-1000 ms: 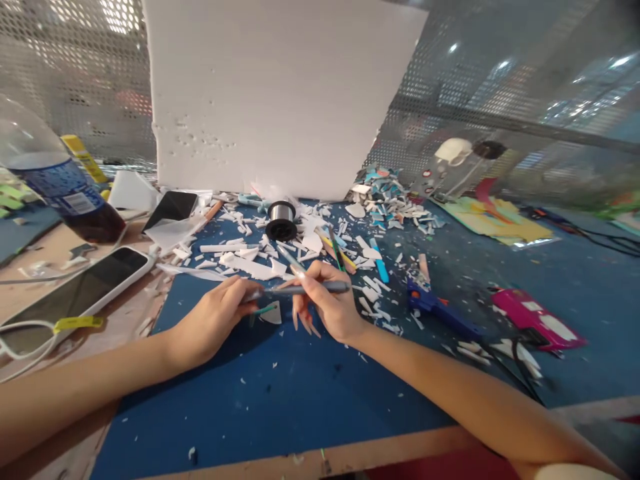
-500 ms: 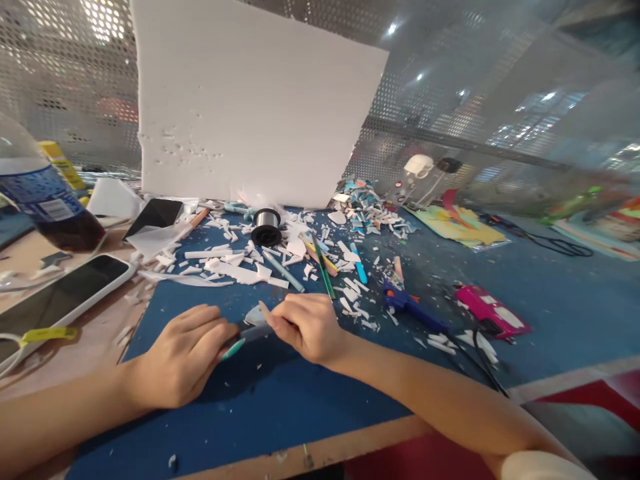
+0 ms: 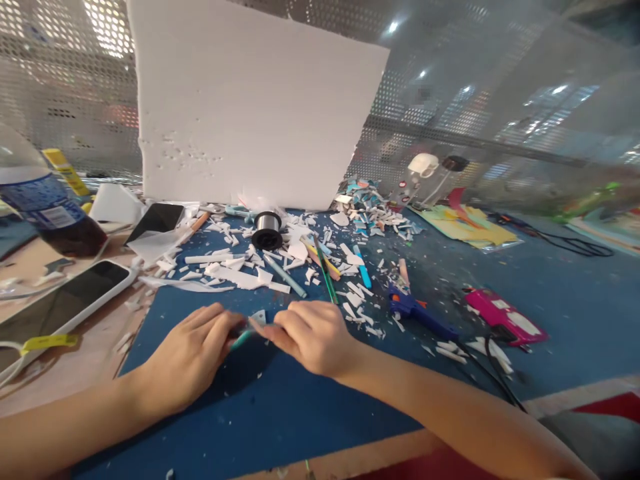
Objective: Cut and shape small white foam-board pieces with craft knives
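Note:
My left hand point(image 3: 187, 353) is closed around a slim teal tool point(image 3: 241, 341), whose end shows below the fingertips; its kind is mostly hidden by the fingers. Facing it, my right hand point(image 3: 313, 337) is closed, thumb and fingertips pinched together almost touching the left fingertips. Between the hands shows a small pale piece point(image 3: 259, 317) with a dark spot. Whether the right fingers grip this piece or the tool's tip is too small to make out. Both hands are just above the blue mat point(image 3: 280, 407).
White foam scraps point(image 3: 235, 273) lie beyond my hands, around a wire spool point(image 3: 267, 230) and pens point(image 3: 326, 272). A blue glue gun point(image 3: 423, 313) and pink object point(image 3: 505, 317) are on the right. Left stand a phone point(image 3: 65, 307) and cola bottle point(image 3: 50, 207). A white foam board point(image 3: 260, 107) stands behind.
The fingertips of both hands have come closer together, and the grey strip between them is now mostly covered. My left hand has shifted slightly right. The view has shifted a little.

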Motion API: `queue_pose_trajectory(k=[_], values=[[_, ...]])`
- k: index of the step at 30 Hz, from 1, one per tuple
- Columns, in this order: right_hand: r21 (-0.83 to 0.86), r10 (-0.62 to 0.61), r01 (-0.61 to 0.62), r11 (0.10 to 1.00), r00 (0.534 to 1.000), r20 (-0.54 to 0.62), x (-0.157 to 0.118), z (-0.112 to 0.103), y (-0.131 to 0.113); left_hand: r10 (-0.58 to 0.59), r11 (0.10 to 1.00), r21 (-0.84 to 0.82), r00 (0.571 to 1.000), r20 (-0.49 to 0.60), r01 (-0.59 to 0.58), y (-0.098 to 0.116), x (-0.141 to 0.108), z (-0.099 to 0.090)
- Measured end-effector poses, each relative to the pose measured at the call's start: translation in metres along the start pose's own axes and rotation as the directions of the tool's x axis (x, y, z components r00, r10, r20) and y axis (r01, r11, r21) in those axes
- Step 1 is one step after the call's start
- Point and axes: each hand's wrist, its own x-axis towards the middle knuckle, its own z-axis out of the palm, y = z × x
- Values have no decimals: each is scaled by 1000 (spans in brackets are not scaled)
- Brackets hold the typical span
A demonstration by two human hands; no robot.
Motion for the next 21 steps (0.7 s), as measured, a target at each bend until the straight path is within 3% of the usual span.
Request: queue_pose_trajectory(k=[2,4,8,9,10,12,13,16,21], values=[[-71,26,-25,997,999,20,1,-4,17,-15,967,252,997,-71,32,-4,1,-1],[-235,227,-214,948,973,31,0,-9,38,-101,895,426,990,-95,132,-12,-2,-4],[-347,450,-435,831,892,-43,-8,-17,82,-349,804,478,932,-101,353,-38,-11,-12],[-394,533,-503,769,845,-39,-10,-18,91,-395,787,473,913,-106,396,-44,-13,-14],[-473,659,-582,662,752,-2,-11,-18,99,-433,772,470,896,-102,427,-49,-14,-15],[-539,760,-633,555,650,19,-13,-19,109,-475,760,473,877,-65,447,-54,-16,-17],[-560,788,-644,521,615,25,-14,-18,112,-483,757,479,874,-50,445,-56,-16,-17],[-576,816,-660,482,577,21,-18,-18,116,-474,754,492,879,-53,436,-56,-17,-18],[-545,834,-700,462,551,-1,-26,-13,120,-419,782,463,902,-105,417,-53,-16,-19]])
